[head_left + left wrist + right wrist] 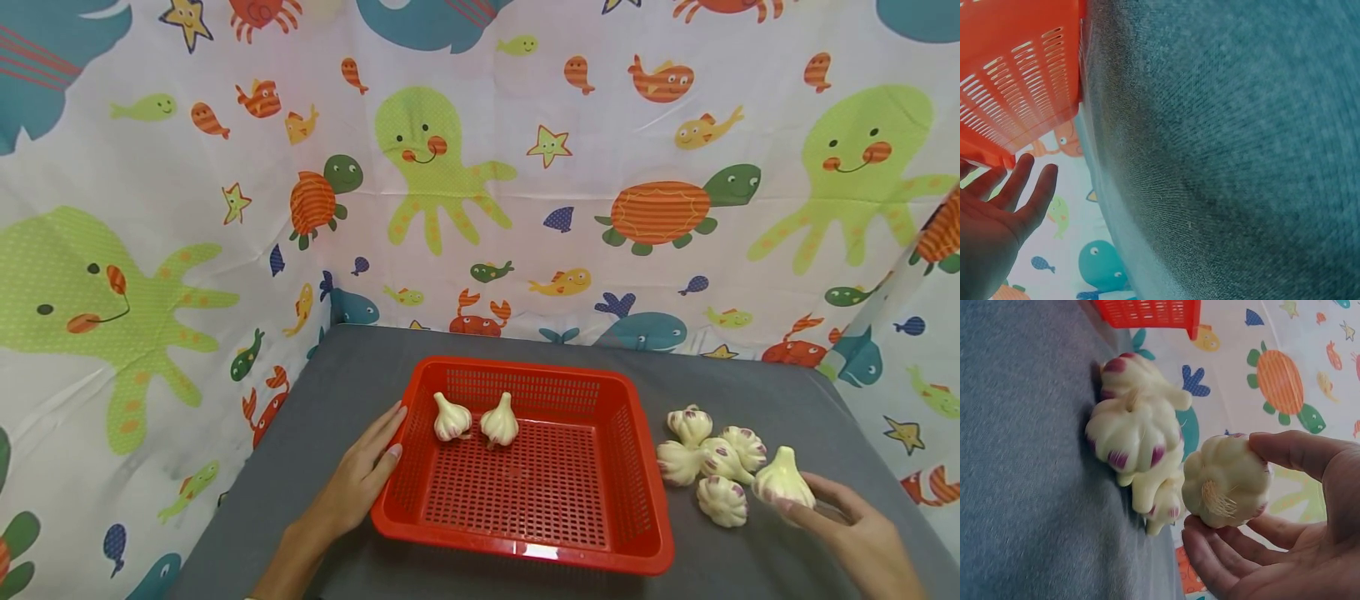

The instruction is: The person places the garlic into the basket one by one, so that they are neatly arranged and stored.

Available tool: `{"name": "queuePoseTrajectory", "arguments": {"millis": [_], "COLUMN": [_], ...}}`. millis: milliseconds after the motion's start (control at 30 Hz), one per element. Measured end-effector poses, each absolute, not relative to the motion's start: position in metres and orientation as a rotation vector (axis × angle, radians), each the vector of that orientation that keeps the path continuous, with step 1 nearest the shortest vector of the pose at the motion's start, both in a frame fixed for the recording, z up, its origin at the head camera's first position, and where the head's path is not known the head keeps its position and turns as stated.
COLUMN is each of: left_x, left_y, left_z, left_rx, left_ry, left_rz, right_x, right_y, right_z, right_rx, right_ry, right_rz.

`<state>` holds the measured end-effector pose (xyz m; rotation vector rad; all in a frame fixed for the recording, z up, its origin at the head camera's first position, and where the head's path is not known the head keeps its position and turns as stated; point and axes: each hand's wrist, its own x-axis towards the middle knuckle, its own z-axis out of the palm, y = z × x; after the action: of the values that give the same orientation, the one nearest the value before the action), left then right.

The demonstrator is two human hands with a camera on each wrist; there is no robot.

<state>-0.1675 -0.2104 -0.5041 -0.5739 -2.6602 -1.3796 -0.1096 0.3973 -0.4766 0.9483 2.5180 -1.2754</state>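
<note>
hands [362,475]: bare, slim-fingered | left forearm [303,537]: bare, slender | right wrist [888,567]: bare, slightly blurred

Glossy red plastic basket [517,548], smooth waxy-looking garlic bulbs [722,500], matt woven-looking grey cloth [360,367]

Basket [517,487] sits before you on table [367,358]; two garlic bulbs [499,423] inside, far left; five loose bulbs [720,458] lie right.

The head camera looks forward and down from above the table [352,362], the red basket [450,537] at lower centre. Low and close, the left wrist camera is turned sideways, that basket at upper left. The right wrist camera, likewise turned, faces nearby garlic [1138,425], which the head view shares at lower right.
</note>
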Motion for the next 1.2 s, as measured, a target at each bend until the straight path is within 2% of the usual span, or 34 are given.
{"name": "queuePoseTrajectory", "arguments": {"millis": [733, 1200], "left_x": [-0.168, -0.168], "left_y": [-0.211, -0.210], "left_z": [-0.505, -0.505], "left_rx": [-0.577, -0.566], "left_ry": [-2.660, -2.662], "left_rz": [-1.404, -1.420], "right_x": [-0.126, -0.143], "right_y": [0.360, 0.333], "right_z": [-0.441, -0.421], "right_rx": [0.611, 0.302], "right_ry": [2.603, 2.720], "right_rz": [-1.439, -1.480]}}
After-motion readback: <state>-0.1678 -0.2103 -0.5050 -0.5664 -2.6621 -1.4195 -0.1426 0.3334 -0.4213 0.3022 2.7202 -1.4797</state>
